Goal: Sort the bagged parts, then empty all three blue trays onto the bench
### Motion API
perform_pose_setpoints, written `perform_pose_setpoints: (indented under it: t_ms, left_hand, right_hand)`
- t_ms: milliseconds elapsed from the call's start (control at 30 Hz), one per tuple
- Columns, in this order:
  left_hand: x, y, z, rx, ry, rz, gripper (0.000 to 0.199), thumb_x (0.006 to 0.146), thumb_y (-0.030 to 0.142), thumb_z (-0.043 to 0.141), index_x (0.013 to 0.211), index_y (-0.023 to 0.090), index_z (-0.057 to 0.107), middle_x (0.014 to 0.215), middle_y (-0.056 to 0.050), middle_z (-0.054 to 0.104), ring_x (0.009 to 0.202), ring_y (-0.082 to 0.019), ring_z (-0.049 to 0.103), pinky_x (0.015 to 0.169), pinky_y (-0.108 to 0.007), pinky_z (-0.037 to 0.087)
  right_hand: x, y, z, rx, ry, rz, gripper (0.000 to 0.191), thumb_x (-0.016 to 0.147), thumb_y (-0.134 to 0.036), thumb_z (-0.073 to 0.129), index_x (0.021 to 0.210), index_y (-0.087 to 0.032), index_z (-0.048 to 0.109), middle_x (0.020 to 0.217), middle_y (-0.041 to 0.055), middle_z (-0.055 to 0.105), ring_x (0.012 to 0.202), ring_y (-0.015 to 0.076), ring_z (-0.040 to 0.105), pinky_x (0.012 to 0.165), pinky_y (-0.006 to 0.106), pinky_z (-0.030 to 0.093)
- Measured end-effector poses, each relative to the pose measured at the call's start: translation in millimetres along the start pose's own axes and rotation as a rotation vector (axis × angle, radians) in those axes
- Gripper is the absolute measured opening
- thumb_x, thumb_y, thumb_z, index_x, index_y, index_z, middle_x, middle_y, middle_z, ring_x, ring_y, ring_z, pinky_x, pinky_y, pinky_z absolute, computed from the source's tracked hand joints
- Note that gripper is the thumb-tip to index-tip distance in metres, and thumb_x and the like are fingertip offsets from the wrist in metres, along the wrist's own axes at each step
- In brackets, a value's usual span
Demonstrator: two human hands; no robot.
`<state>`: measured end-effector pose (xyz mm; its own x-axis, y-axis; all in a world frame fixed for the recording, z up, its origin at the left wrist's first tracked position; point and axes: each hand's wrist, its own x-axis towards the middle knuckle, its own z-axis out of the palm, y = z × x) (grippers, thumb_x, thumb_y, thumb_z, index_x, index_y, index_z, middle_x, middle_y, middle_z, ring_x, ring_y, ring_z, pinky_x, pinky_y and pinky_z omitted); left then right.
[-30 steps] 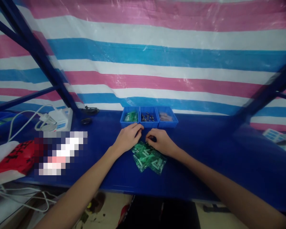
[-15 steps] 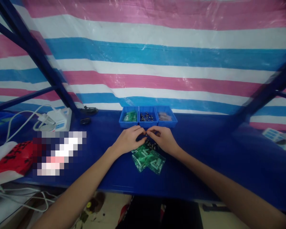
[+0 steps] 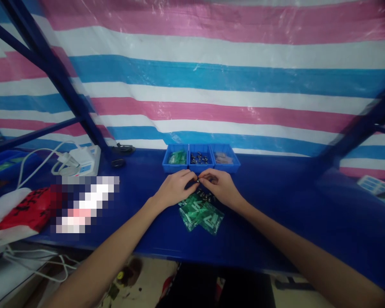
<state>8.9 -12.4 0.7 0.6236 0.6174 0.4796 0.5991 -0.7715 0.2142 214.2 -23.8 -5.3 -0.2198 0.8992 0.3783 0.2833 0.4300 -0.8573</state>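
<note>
My left hand [image 3: 177, 187] and my right hand [image 3: 220, 185] meet fingertip to fingertip above the blue table, just in front of the bins. Both are closed in a pinch around something tiny between them, too small to name. Below the fingers lies a loose group of small dark and metallic parts [image 3: 206, 196]. Nearer to me, green plastic packets [image 3: 201, 214] with pale strips in them overlap on the table. Behind my hands stand three joined blue bins: the left bin [image 3: 165, 164] holds green packets, the middle bin [image 3: 200, 167] small metallic parts, the right bin [image 3: 236, 164] pale pinkish pieces.
On the left are a white power strip [image 3: 91, 160] with cables, a red and white bag [image 3: 28, 214], and a small black object [image 3: 118, 163]. A pale blue-and-white item [image 3: 375, 189] lies far right. Striped sheeting [image 3: 211, 79] hangs behind the blue table [image 3: 276, 205].
The view has shifted slightly, so the scene sits a little further right. My hands keep nearly the same pinched pose, with only small finger movement.
</note>
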Motion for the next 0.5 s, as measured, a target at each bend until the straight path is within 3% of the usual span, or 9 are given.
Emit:
perform_pose_setpoints:
  t_ms: [267, 500]
  left_hand:
    - [0.6, 1.5, 0.5, -0.032, 0.015, -0.018, 0.016, 0.101, 0.032, 0.052, 0.105, 0.02, 0.061, 0.099, -0.005, 0.066, 0.09, -0.019, 0.065, 0.074, -0.029, 0.051]
    - [1.0, 2.6, -2.2, -0.063, 0.036, -0.04, 0.021, 0.104, 0.034, 0.045, 0.109, 0.021, 0.061, 0.102, -0.006, 0.068, 0.093, -0.02, 0.067, 0.079, -0.032, 0.054]
  right_hand:
    - [1.0, 1.3, -1.7, -0.079, -0.032, -0.024, 0.01, 0.086, -0.019, 0.064, 0.093, -0.021, 0.07, 0.086, 0.0033, 0.076, 0.081, 0.0188, 0.073, 0.071, 0.03, 0.055]
    - [0.3, -2.1, -1.4, -0.108, -0.051, -0.031, 0.006, 0.088, -0.026, 0.067, 0.088, -0.021, 0.069, 0.079, 0.0019, 0.074, 0.073, 0.0175, 0.07, 0.066, 0.028, 0.053]
